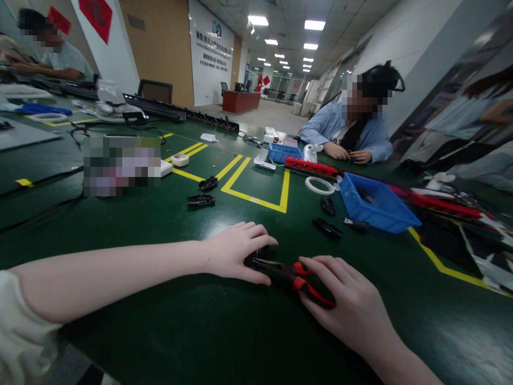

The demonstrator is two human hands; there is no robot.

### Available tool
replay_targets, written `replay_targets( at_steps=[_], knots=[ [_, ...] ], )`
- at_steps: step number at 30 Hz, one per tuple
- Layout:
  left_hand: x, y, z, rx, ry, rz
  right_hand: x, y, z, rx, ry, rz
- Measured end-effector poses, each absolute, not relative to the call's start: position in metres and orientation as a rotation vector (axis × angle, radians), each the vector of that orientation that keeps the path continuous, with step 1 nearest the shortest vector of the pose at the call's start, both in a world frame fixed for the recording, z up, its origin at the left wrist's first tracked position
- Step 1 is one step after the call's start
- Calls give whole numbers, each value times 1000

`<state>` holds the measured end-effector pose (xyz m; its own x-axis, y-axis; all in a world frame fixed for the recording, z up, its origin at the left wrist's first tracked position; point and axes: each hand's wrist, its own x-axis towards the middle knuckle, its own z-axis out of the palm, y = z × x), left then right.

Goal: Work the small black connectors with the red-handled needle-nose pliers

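In my right hand is a pair of needle-nose pliers with red and black handles, its jaws pointing left. My left hand rests low over the green table, thumb and fingers around a small black part. The pliers' tips reach that part between my left thumb and index finger. Much of the part is hidden by my fingers, and whether the jaws grip it I cannot tell. Beyond my left hand lie two black plastic pieces. A longer black piece lies beyond my right hand.
A blue bin stands at the right, holding a dark item. White ring and tape roll lie farther back, near yellow tape markings. Red strips run along the right. A co-worker sits across the table.
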<state>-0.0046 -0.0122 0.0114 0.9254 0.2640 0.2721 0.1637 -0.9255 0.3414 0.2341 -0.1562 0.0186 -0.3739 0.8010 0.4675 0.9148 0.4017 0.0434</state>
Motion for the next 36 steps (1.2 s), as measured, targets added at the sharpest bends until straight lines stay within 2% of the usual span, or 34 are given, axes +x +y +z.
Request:
replay_targets(
  at_steps=[21, 36],
  knots=[
    [-5, -12, 13, 2708, 555, 467, 239, -155, 21, -1523, -2248, -438],
    [-5, -10, 13, 2760, 416, 408, 240, -154, 20, -1547, -2228, -446]
  ],
)
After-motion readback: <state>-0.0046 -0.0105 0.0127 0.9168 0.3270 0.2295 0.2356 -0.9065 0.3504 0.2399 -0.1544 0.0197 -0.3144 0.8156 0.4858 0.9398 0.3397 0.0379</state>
